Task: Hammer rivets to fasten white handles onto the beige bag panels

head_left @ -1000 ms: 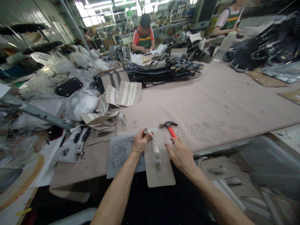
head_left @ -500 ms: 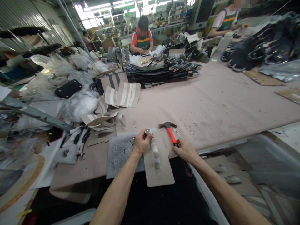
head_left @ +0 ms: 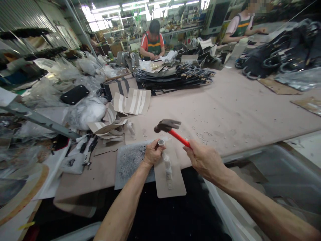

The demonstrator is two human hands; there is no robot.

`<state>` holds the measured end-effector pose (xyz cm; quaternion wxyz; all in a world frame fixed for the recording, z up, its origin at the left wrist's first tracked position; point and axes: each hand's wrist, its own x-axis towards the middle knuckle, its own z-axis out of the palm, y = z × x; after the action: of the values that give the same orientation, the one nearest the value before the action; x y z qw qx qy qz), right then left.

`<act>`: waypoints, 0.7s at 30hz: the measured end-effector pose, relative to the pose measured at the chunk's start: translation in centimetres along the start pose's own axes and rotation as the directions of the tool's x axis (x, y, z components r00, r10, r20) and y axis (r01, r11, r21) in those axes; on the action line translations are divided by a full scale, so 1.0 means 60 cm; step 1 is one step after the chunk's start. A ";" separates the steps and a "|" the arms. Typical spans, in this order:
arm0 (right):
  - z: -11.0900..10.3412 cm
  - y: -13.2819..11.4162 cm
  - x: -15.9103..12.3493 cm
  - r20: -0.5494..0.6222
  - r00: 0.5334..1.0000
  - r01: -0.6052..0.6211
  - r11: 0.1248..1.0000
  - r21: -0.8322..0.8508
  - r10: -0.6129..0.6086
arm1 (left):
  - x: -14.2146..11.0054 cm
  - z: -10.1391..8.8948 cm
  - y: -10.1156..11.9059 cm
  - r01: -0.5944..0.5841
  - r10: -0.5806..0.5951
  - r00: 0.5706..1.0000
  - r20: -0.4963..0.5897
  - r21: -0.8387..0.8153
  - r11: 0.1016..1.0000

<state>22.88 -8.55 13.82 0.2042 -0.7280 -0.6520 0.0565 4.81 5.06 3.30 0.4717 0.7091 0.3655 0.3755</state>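
My left hand (head_left: 152,153) is closed around a short metal punch (head_left: 161,142), held upright with its round end facing up. Below it lies a beige panel (head_left: 173,175), its upper part over a worn grey board (head_left: 130,162) and its lower end past the table edge. A strap handle wrapped in clear plastic (head_left: 167,165) runs along the panel. My right hand (head_left: 200,155) grips the red handle of a claw hammer (head_left: 177,135); its dark head is raised above and just beyond the punch, apart from it. The punch's lower tip is hidden.
Small metal bits (head_left: 204,135) lie scattered on the table (head_left: 225,110). Beige panels (head_left: 136,102) are piled at the left, near plastic bags (head_left: 85,112). Dark straps (head_left: 175,78) are stacked further back. A plastic bin (head_left: 271,160) stands at the right. Two co-workers sit across.
My right hand has lifted the hammer from the table beside the panel and swung its head left, above the punch. My left hand keeps the punch in nearly the same place.
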 end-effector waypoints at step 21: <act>-0.067 -0.025 0.016 -0.207 0.978 -0.029 0.999 0.035 0.036 | 0.002 0.000 -0.005 -0.039 0.036 0.997 0.071 0.039 0.998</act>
<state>23.02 -8.43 18.24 0.2819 -0.7371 -0.6142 -0.0062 4.84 5.26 3.02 0.4628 0.7379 0.3427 0.3518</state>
